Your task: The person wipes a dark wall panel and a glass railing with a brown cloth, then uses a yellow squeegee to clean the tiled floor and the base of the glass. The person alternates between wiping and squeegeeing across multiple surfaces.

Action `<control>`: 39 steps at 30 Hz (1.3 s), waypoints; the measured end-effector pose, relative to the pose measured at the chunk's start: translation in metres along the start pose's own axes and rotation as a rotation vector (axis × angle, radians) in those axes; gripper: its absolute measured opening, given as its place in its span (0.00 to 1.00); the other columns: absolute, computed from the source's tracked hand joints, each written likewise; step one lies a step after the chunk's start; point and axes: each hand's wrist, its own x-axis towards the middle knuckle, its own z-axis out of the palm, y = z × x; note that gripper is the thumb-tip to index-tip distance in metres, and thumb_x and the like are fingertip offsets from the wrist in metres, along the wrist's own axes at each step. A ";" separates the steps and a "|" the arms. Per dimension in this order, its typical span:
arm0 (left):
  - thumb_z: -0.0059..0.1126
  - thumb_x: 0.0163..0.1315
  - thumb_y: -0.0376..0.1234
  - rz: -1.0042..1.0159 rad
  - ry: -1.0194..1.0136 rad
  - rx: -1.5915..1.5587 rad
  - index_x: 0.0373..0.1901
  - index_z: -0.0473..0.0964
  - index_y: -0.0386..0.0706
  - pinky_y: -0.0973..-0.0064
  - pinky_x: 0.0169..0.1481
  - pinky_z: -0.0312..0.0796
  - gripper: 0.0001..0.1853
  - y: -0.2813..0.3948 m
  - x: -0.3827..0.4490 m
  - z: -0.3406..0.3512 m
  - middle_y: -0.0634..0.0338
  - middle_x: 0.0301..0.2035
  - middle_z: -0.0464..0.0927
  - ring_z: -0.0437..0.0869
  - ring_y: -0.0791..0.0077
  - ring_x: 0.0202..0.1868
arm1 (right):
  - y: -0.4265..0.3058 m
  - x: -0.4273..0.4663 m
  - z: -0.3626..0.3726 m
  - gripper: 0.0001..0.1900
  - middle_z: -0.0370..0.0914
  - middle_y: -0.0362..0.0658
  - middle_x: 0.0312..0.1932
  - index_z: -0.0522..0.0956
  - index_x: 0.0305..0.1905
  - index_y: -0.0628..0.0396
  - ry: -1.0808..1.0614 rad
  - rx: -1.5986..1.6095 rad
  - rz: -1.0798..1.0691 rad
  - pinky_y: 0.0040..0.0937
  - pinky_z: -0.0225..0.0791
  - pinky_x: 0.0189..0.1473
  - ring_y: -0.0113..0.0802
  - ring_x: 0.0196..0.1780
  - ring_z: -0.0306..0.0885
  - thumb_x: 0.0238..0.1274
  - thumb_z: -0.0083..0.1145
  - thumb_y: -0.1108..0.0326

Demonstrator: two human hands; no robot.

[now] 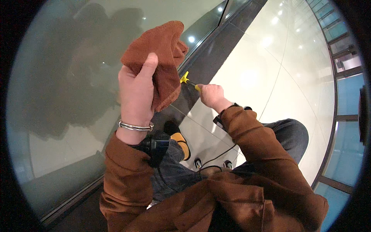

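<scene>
My left hand (138, 90) holds a folded brown cloth (162, 58) up in front of a large glass pane (72, 72), the thumb lying on top of the cloth. Whether the cloth touches the glass I cannot tell. To the right and lower, my right hand (212, 94) is closed around the handle of a yellow-and-black tool (185, 77), which looks like a small squeegee. The tool's yellow head is near the bottom edge of the pane, partly hidden behind the cloth.
A dark tile border (214, 47) runs along the glass beside a glossy white tiled floor (249, 69). Below me are my bent legs and an orange-and-black shoe (181, 142). A thin black cable (217, 156) loops between my sleeves. Framed panels (349, 95) line the far right.
</scene>
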 end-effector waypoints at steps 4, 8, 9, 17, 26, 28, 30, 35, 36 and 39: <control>0.57 0.63 0.31 0.016 0.017 -0.008 0.50 0.73 0.34 0.76 0.50 0.71 0.15 0.000 -0.002 -0.003 0.58 0.45 0.79 0.80 0.74 0.44 | 0.022 0.006 -0.014 0.18 0.81 0.43 0.37 0.76 0.57 0.43 -0.165 -0.118 -0.035 0.38 0.73 0.44 0.38 0.42 0.81 0.64 0.46 0.63; 0.58 0.63 0.32 0.026 0.001 -0.022 0.51 0.73 0.34 0.76 0.51 0.71 0.16 -0.001 -0.006 -0.003 0.58 0.45 0.79 0.80 0.74 0.45 | 0.040 -0.002 -0.019 0.12 0.82 0.45 0.36 0.81 0.43 0.44 -0.110 -0.111 -0.019 0.39 0.74 0.43 0.42 0.43 0.81 0.57 0.49 0.68; 0.58 0.63 0.32 0.018 0.001 -0.015 0.51 0.73 0.34 0.76 0.51 0.71 0.16 -0.002 -0.007 -0.002 0.58 0.45 0.79 0.80 0.74 0.45 | 0.040 -0.001 -0.018 0.14 0.82 0.44 0.36 0.79 0.48 0.44 -0.120 -0.105 -0.003 0.39 0.74 0.44 0.41 0.43 0.81 0.60 0.47 0.66; 0.58 0.64 0.32 -0.012 0.027 0.027 0.51 0.73 0.34 0.77 0.50 0.71 0.16 -0.007 -0.008 -0.001 0.58 0.46 0.79 0.79 0.77 0.45 | 0.040 0.027 -0.019 0.17 0.81 0.44 0.41 0.77 0.56 0.42 -0.149 -0.096 0.017 0.39 0.73 0.48 0.40 0.46 0.80 0.64 0.46 0.62; 0.58 0.63 0.31 -0.016 -0.017 0.007 0.50 0.74 0.34 0.76 0.51 0.71 0.15 -0.004 -0.015 0.003 0.58 0.45 0.79 0.80 0.76 0.44 | 0.041 0.034 -0.025 0.11 0.82 0.47 0.41 0.81 0.41 0.52 -0.075 -0.041 0.016 0.41 0.72 0.48 0.44 0.47 0.81 0.58 0.50 0.64; 0.58 0.63 0.31 -0.033 -0.002 0.016 0.49 0.74 0.34 0.76 0.51 0.71 0.15 -0.003 -0.015 0.004 0.58 0.45 0.80 0.80 0.76 0.44 | 0.039 0.038 -0.028 0.11 0.82 0.47 0.41 0.82 0.41 0.53 -0.089 -0.014 0.015 0.40 0.72 0.48 0.44 0.47 0.81 0.57 0.51 0.64; 0.58 0.64 0.31 -0.029 0.016 0.006 0.49 0.74 0.34 0.76 0.51 0.71 0.14 -0.002 -0.014 0.002 0.59 0.44 0.80 0.80 0.76 0.44 | 0.042 0.039 -0.032 0.11 0.82 0.47 0.41 0.82 0.40 0.53 -0.109 -0.039 0.013 0.40 0.73 0.48 0.44 0.47 0.81 0.57 0.51 0.64; 0.58 0.64 0.31 -0.005 0.006 -0.005 0.49 0.74 0.35 0.76 0.51 0.71 0.15 0.001 -0.015 -0.002 0.59 0.45 0.79 0.79 0.76 0.45 | 0.046 0.036 -0.032 0.11 0.82 0.48 0.41 0.82 0.40 0.53 -0.145 -0.126 -0.026 0.40 0.73 0.47 0.44 0.47 0.81 0.57 0.51 0.64; 0.58 0.64 0.31 -0.004 -0.009 -0.005 0.50 0.74 0.35 0.77 0.51 0.71 0.15 -0.001 -0.016 -0.001 0.59 0.45 0.79 0.79 0.76 0.45 | 0.044 0.037 -0.030 0.11 0.82 0.48 0.41 0.82 0.40 0.53 -0.119 -0.104 -0.004 0.40 0.73 0.47 0.44 0.48 0.81 0.57 0.51 0.64; 0.57 0.64 0.31 -0.001 -0.013 0.013 0.50 0.73 0.34 0.77 0.52 0.70 0.15 -0.005 -0.016 0.002 0.59 0.45 0.79 0.79 0.76 0.46 | 0.040 0.041 -0.025 0.11 0.82 0.48 0.41 0.82 0.41 0.53 -0.067 -0.046 0.024 0.40 0.73 0.48 0.44 0.48 0.81 0.57 0.51 0.64</control>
